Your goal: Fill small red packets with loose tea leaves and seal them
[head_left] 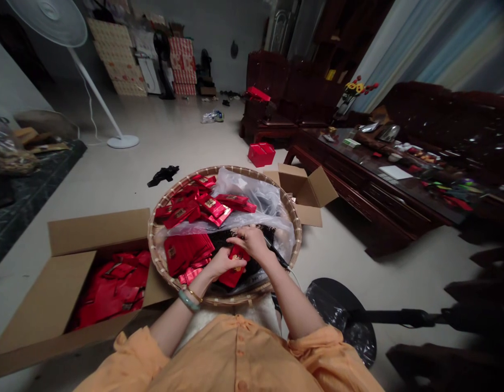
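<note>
In front of me a round woven bamboo tray (pixel 297 239) holds red foil packets and a heap of dark loose bits, like tea leaves (pixel 221 239). My left hand (pixel 224 264) grips a small red packet (pixel 234 276) with gold print, tilted over the near part of the tray. Right above its upper end, my right hand (pixel 252 242) has its fingers pinched together; what they hold is hidden. Flat red packets (pixel 187 251) lie stacked left of my hands. Fuller red packets (pixel 213 206) are piled on a clear plastic sheet (pixel 252 188) at the tray's far side.
An open cardboard box (pixel 72 283) full of red packets stands at left. Behind the tray on the right are another open box (pixel 311 190) and a red box (pixel 262 154). A dark wooden table (pixel 358 185) runs along the right, near a black round stand base (pixel 342 316).
</note>
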